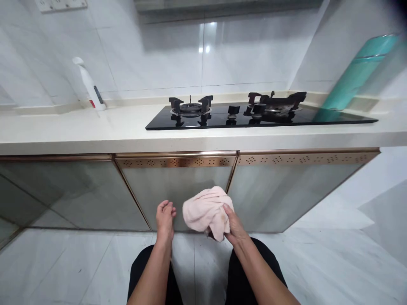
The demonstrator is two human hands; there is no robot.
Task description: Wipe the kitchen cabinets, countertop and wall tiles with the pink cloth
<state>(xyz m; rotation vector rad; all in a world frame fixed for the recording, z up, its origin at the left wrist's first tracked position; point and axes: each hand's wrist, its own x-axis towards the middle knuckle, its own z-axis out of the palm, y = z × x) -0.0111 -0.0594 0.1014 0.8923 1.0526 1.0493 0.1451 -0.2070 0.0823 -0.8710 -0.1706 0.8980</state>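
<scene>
A crumpled pale pink cloth is bunched in my right hand, whose thumb and fingers grip its right side. Something dark shows under the cloth's lower edge, too little of it to name. To the left of the cloth and apart from it, my left hand is empty, its fingers loosely bent and slightly apart. Both hands are above my knees, in front of the grey cabinet doors below the counter.
On the pale countertop lies a black glass gas hob with two burners. A white spray bottle stands at the back left. At the right is a tall teal cylinder. Beneath me lies a light tiled floor.
</scene>
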